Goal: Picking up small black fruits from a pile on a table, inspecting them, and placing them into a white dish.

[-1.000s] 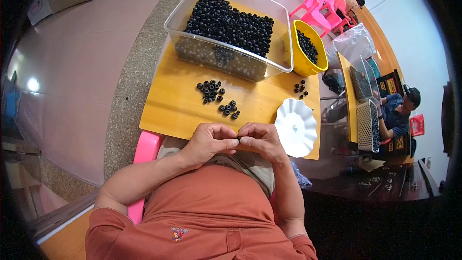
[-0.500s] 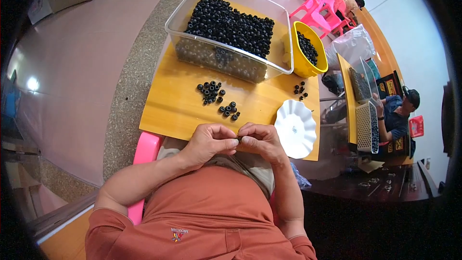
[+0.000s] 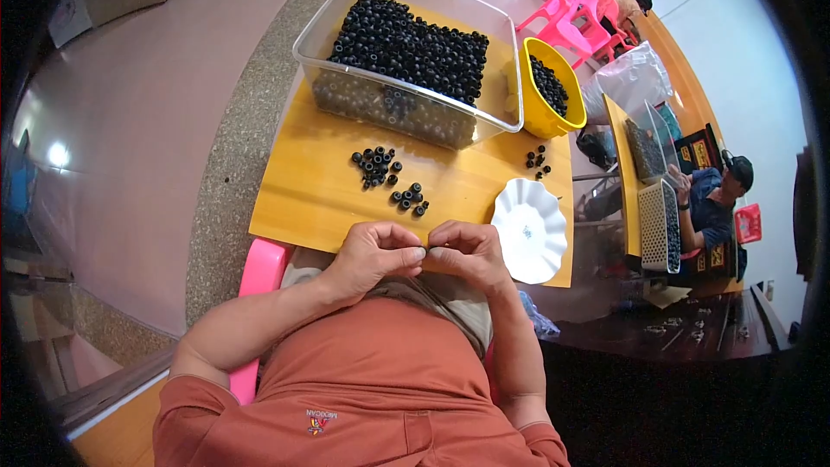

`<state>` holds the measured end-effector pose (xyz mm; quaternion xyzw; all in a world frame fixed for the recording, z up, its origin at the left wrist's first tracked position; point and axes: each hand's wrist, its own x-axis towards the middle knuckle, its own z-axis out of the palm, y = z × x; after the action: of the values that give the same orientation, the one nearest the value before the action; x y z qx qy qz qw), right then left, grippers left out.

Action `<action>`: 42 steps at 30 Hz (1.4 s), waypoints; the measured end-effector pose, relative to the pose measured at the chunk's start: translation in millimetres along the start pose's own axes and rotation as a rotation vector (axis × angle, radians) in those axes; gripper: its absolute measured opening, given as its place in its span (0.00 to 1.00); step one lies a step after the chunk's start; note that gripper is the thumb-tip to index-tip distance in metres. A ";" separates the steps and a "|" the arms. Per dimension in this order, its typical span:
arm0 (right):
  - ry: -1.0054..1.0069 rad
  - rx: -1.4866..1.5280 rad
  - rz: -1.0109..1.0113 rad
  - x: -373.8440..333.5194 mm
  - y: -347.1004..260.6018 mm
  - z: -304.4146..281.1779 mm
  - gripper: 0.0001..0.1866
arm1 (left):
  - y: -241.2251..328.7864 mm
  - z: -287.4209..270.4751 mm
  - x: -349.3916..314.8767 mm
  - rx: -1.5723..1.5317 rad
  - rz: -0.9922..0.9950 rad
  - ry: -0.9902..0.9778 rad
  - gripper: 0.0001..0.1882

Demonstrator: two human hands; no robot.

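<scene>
My left hand (image 3: 373, 259) and my right hand (image 3: 474, 255) meet at the table's near edge, thumbs and forefingers pinched tip to tip. Between them is a small dark piece (image 3: 427, 251), almost wholly covered by the fingertips. Just beyond lies a small cluster of black, round, hollow pieces (image 3: 410, 199). A larger cluster of the same black pieces (image 3: 377, 166) sits a little farther left. Beside my right hand stands a white plate with a wavy rim (image 3: 529, 238), nothing on it.
A clear plastic box (image 3: 501, 91) full of black pieces stands at the table's (image 3: 298, 186) far side. A yellow bin (image 3: 538, 117) beside it holds more, with several loose pieces (image 3: 536, 160) in front. At right, another person (image 3: 713, 207) sits by a white perforated basket (image 3: 653, 216).
My hands stay nearly in place. The fingertips have shifted slightly around the dark piece, which shows less now. The view has moved a touch.
</scene>
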<state>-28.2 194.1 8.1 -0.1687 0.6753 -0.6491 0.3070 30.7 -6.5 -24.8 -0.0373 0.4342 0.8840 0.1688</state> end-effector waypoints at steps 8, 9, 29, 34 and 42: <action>0.122 0.032 -0.208 5.8 9.1 6.8 0.04 | -1.4 -1.1 0.7 -0.037 0.004 0.014 0.06; 0.121 0.032 -0.207 6.0 9.9 7.6 0.04 | -1.0 -1.3 0.6 -0.049 0.004 0.009 0.06; 0.390 -0.023 -0.304 4.0 19.6 38.4 0.04 | -4.1 -0.5 0.5 -0.094 0.054 0.056 0.08; 0.405 -0.049 -0.341 2.9 19.6 41.7 0.04 | -1.0 1.1 -0.9 -0.033 0.108 0.037 0.06; 0.396 -0.060 -0.384 2.0 20.2 43.6 0.04 | -3.5 -1.0 0.3 -0.047 0.107 0.027 0.07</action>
<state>1.4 161.2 -10.7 -0.1724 0.6966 -0.6956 0.0355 31.5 -5.2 -28.1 -0.0299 0.4169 0.9012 0.1147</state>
